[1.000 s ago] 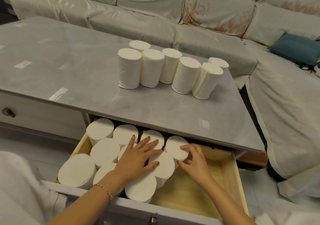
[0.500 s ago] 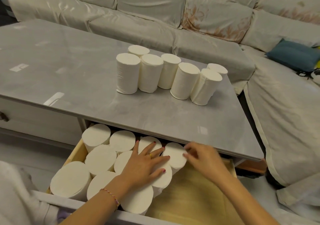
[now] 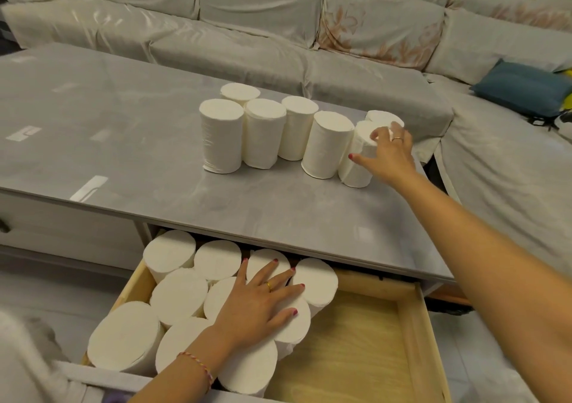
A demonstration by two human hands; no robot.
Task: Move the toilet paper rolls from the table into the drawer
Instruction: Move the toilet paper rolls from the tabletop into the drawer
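Several white toilet paper rolls (image 3: 221, 136) stand in a cluster on the grey table (image 3: 123, 130). My right hand (image 3: 387, 155) reaches over the table and wraps the top of the rightmost front roll (image 3: 356, 170), thumb on its side, fingers over its top; the roll leans slightly and still rests on the table. Below the table edge the wooden drawer (image 3: 413, 325) is pulled out. Its left half is packed with several upright rolls (image 3: 168, 251). My left hand (image 3: 260, 303) lies flat on those rolls with fingers spread, holding nothing.
The drawer's right half shows bare wooden bottom (image 3: 356, 356). A light sofa (image 3: 247, 46) wraps around the back and right of the table, with a blue cushion (image 3: 523, 86) on it. A dark drawer knob (image 3: 3, 226) shows at the far left.
My right hand left the rolls in the drawer and moved up and away to the rightmost roll on the table. The left hand stays flat on the drawer's rolls.
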